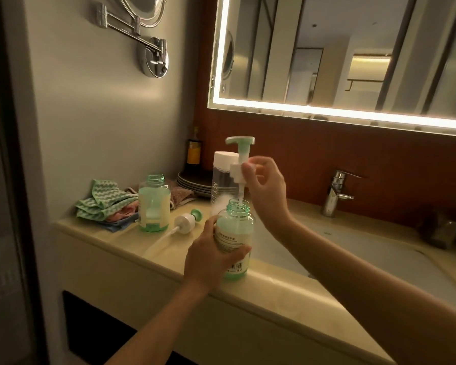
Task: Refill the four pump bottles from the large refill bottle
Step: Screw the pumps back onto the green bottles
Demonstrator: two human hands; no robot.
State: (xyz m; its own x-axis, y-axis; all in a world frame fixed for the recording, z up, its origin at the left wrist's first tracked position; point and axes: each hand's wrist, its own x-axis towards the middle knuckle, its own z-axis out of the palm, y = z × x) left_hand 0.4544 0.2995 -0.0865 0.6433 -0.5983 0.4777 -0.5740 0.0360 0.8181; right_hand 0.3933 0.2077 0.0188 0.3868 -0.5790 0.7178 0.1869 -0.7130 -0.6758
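My left hand (208, 254) grips a clear green pump bottle (234, 233) standing on the counter's front edge, its neck open. Above it my right hand (263, 188) pinches the white collar of a green pump head (240, 151), whose tube dips into the bottle's mouth. A second open green bottle (154, 204) stands to the left. Beside it another pump head (187, 221) lies on its side on the counter. Behind my right hand stands a tall clear bottle with a white cap (223, 175).
Folded cloths (106, 204) lie at the counter's left end by the wall. A stack of dark plates (192, 181) and a dark bottle (194, 151) stand at the back. The sink basin (340, 254) and chrome tap (336, 193) are to the right, under a lit mirror.
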